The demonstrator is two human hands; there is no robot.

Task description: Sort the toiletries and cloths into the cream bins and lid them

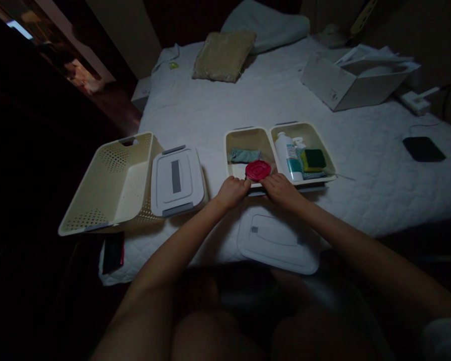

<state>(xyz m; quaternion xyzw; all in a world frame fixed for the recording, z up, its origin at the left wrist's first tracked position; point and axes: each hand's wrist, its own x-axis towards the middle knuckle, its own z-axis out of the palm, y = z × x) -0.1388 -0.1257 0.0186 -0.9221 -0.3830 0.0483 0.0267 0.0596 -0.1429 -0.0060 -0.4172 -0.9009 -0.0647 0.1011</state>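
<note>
A red, flat, roundish item (258,170) with curved ridges on its face is tilted up over the front of the left cream bin (248,134); its exact kind I cannot make out. My left hand (233,191) pinches its lower left edge. With closed fingers, my right hand (281,190) grips its lower right edge. Both hands are at the bin's front rim. A folded green-grey cloth (245,155) lies inside this bin, behind the red item. The joined right bin (315,135) holds a white bottle (287,156) and a yellow-and-green sponge (313,160) on a cloth.
Left on the bed (195,110) stand a perforated cream basket (135,185) and a lidded box (178,181). A loose lid (278,241) lies in front of the bins. Farther back are a beige cushion (223,56) and a white box of papers (334,82).
</note>
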